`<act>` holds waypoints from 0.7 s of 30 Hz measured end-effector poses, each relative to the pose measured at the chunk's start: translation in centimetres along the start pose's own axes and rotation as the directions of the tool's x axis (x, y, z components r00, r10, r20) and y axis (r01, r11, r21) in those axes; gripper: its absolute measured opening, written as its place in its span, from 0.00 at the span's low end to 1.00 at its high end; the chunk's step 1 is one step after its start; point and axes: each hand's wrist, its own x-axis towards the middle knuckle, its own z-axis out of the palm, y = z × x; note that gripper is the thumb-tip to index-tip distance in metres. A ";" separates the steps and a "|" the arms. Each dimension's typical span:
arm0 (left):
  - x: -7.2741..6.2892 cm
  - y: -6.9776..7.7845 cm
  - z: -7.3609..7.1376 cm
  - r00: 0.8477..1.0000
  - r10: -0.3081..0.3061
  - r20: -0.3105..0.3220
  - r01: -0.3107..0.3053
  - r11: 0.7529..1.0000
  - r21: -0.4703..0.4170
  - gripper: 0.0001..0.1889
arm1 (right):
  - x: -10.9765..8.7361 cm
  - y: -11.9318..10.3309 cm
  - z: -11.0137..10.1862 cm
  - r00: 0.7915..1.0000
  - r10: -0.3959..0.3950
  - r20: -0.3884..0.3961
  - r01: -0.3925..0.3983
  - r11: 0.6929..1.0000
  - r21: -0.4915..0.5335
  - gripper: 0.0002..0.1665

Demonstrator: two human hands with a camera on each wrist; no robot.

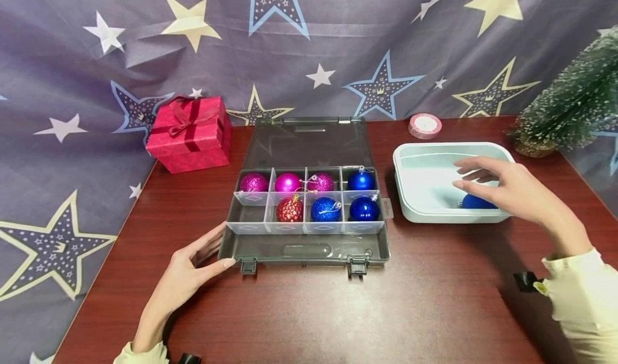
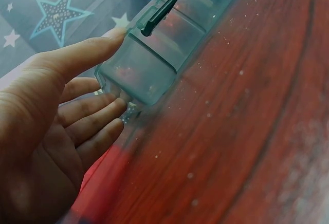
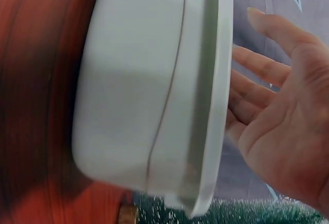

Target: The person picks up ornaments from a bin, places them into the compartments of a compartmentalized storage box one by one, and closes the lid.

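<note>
A dark translucent compartment box (image 1: 306, 250) with its lid raised holds Christmas baubles. Its back row has three pink ones, including a smooth pink bauble (image 1: 287, 182), and a blue bauble (image 1: 361, 180). In front sit a red bauble (image 1: 289, 209), a glittery blue bauble (image 1: 325, 209) and a shiny blue bauble (image 1: 364, 208); the front-left compartment is bare. My left hand (image 1: 185, 270) touches the box's front-left corner, thumb in front and fingers extended along the side. Above the right end of a pale tub (image 1: 410, 214), my right hand (image 1: 514, 190) holds nothing. Beneath it lies another blue bauble (image 1: 475, 201), partly hidden.
A red gift box (image 1: 190, 133) with a ribbon stands at the back left. Behind the tub lies a pink ribbon roll (image 1: 425, 125). At the right edge stands a small frosted tree (image 1: 572, 96). Star-patterned cloth (image 1: 333, 37) hangs behind the wooden table (image 1: 367, 316).
</note>
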 end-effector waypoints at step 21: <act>0.0 0.1 0.1 1.000 0.010 -0.001 -0.010 1.000 -0.004 0.37 | -0.8 2.4 -2.1 0.983 0.130 0.132 -0.102 0.975 -0.196 0.33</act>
